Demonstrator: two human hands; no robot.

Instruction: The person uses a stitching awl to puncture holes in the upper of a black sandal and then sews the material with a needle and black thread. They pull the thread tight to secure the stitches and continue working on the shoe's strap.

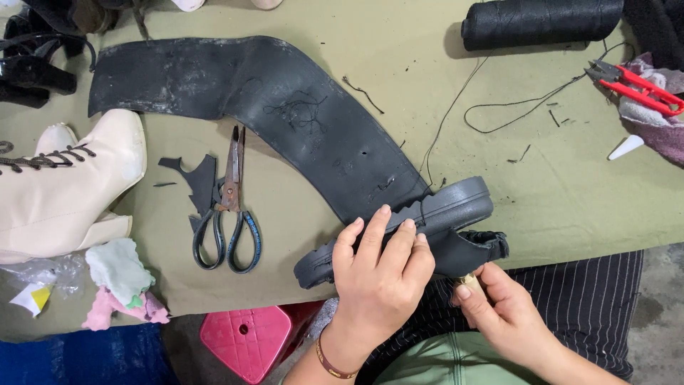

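We see the left hand (380,271) gripping the dark grey rubber shoe sole (427,217) at the olive cloth surface's (563,185) near edge, while the right hand (499,306) pinches a small pale tool handle (470,279) beside black-handled scissors (228,214).

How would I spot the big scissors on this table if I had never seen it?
Start at the long black rubber sheet lying across the olive-green table. Just below its middle, left of the person's left hand, lie the scissors, closed, points toward the sheet. Their dark looped handles set them apart from the small red thread snips at the far right.
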